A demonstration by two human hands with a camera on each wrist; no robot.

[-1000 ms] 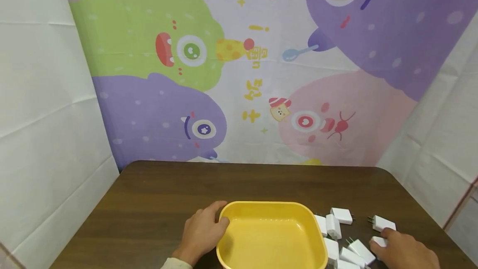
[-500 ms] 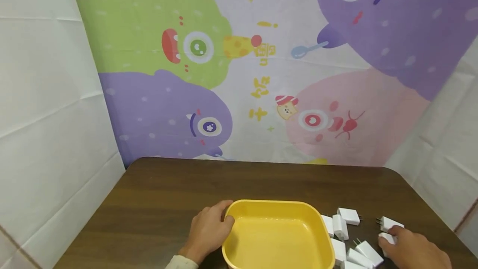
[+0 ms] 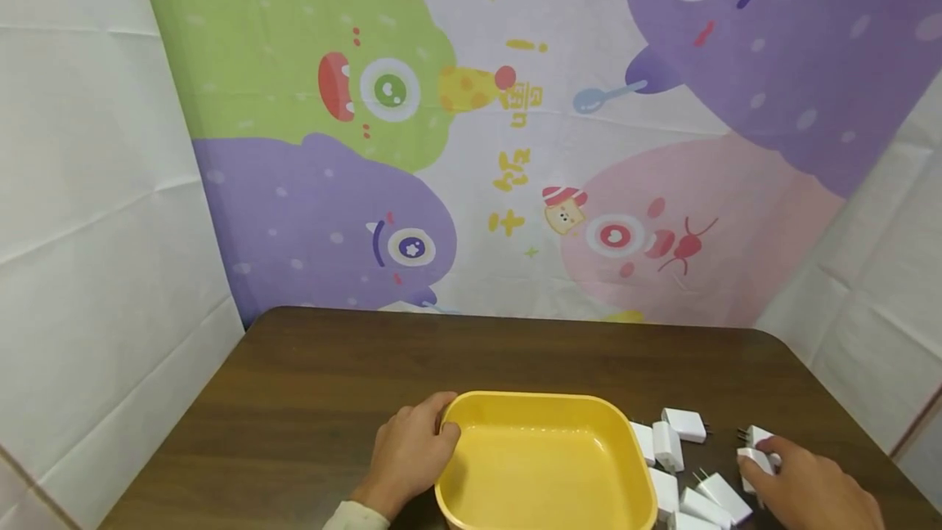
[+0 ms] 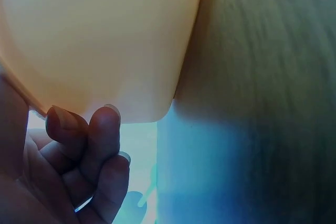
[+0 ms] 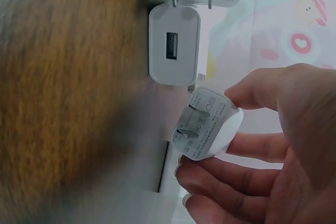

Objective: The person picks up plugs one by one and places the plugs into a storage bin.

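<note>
My left hand [image 3: 408, 452] grips the left rim of a yellow plastic tray [image 3: 540, 469], thumb over the inner edge and fingers outside. In the left wrist view the tray [image 4: 105, 40] looks peach-coloured, with curled fingertips at its edge. On the right, my right hand [image 3: 817, 485] holds a white USB wall charger [image 3: 752, 464] between thumb and fingers. Its two metal prongs face the camera in the right wrist view, where the charger [image 5: 202, 127] is tilted. Just behind it lies another white charger [image 3: 760, 435], partly covered by the hand and the held one.
Several more white chargers lie along the tray's right side, among them one at the back [image 3: 684, 424] and one with its prongs up [image 3: 724, 497]. Everything rests on a dark brown wooden table [image 3: 353, 366]. A cartoon-printed cloth [image 3: 515, 186] hangs behind it.
The held charger has moved slightly away from me, so it now overlaps the charger behind it. My left hand keeps its grip on the tray. The head view has shifted a little.
</note>
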